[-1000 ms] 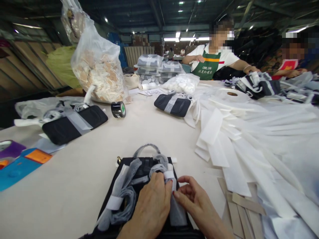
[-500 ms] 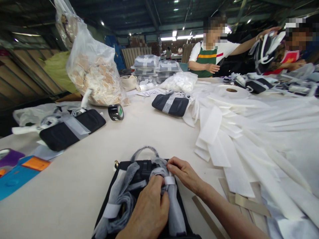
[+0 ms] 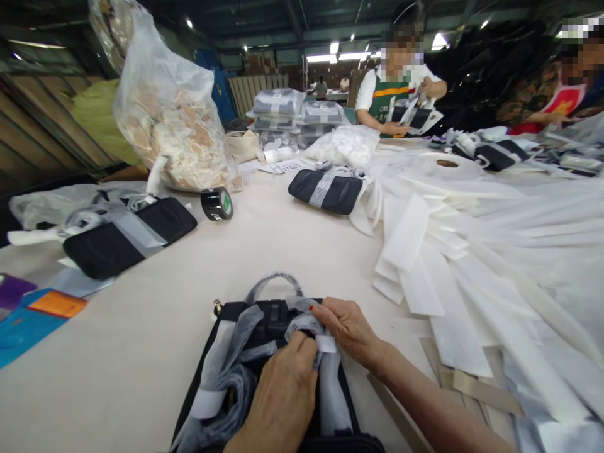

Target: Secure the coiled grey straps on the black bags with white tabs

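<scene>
A black bag (image 3: 276,314) lies flat on the table right in front of me, its straps wrapped in grey foam sheet (image 3: 231,371) held by white tape bands. My left hand (image 3: 283,396) rests on the bag with its fingertips pinching the wrapped strap near a white band (image 3: 326,343). My right hand (image 3: 346,327) reaches in from the right, fingers curled over the same wrapped strap just above that band. A wrapped handle loop (image 3: 274,282) sticks out at the bag's far edge.
White paper strips (image 3: 415,251) fan across the table on the right. Two wrapped black bags (image 3: 127,236) (image 3: 328,189) lie further back, with a black tape roll (image 3: 217,204) and a big clear plastic sack (image 3: 165,113). Two people work at the far end.
My right hand has moved up from beside my left hand and onto the strap above the white band. My left fingers stay pinched on the strap. The person in the green apron now holds a bag.
</scene>
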